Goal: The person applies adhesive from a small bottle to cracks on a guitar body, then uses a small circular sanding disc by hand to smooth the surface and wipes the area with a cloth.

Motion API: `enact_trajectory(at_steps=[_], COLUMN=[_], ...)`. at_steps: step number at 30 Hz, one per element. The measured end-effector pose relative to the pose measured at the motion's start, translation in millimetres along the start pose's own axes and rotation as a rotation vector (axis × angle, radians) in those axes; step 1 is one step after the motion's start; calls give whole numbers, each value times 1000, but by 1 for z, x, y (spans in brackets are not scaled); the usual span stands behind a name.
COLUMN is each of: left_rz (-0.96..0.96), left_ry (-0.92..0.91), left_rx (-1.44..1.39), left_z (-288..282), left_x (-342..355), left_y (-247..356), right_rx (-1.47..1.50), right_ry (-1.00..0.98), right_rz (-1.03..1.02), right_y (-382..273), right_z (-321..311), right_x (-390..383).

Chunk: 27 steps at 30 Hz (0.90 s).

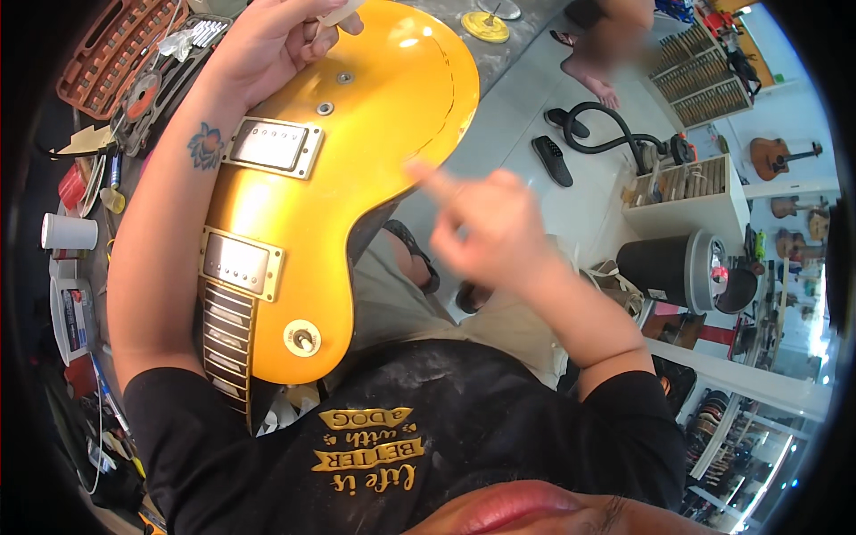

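Note:
A gold-topped electric guitar point(303, 192) lies across my lap and the bench edge, with its fretted neck point(227, 343) toward me. Two metal-covered pickups, a toggle switch point(303, 339) and two metal bushings are on its top, and no strings show. A dark broken line curves along its far right rim. My left hand point(281, 40), over the body's far end, pinches a small pale flat piece point(341, 12), partly cut off by the frame. My right hand point(490, 223), slightly blurred, stretches its index finger toward the guitar's right edge, other fingers curled around nothing visible; contact is unclear.
Left on the bench are an orange-brown tool case point(107, 53), a dark tool case point(147, 98) and a white cup point(69, 232). A yellow disc point(486, 27) lies at the far edge. Right stand a black drum-shaped machine point(660, 267) and a hose point(615, 116); another person's foot point(602, 87) is beyond.

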<state>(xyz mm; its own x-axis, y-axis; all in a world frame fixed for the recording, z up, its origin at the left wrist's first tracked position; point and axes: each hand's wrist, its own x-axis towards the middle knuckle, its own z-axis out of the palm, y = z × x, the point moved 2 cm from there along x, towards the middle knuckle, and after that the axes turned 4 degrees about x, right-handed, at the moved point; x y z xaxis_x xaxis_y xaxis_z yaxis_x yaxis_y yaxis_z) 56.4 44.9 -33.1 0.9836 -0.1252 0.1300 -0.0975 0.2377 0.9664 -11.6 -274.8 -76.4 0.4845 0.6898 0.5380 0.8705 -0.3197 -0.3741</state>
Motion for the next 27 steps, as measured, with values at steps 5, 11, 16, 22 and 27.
enact_trajectory(at_steps=[5, 11, 16, 22, 27], left_rz=[-10, 21, 7, 23, -7], left_ry=[11, -20, -54, 5, 10], left_rx=[15, -10, -29, -2, -17], left_z=[5, -2, -5, -1, -4], left_x=[1, 1, 6, 2, 2], left_y=[4, -2, -4, 0, -2], right_rx=[-183, -24, -51, -93, -10], right_ry=[180, -88, 103, 149, 93], right_rz=[109, -45, 73, 175, -7], right_y=[32, 7, 11, 38, -3], right_z=[-17, 2, -7, -4, -3], right_x=[6, 0, 5, 8, 4])
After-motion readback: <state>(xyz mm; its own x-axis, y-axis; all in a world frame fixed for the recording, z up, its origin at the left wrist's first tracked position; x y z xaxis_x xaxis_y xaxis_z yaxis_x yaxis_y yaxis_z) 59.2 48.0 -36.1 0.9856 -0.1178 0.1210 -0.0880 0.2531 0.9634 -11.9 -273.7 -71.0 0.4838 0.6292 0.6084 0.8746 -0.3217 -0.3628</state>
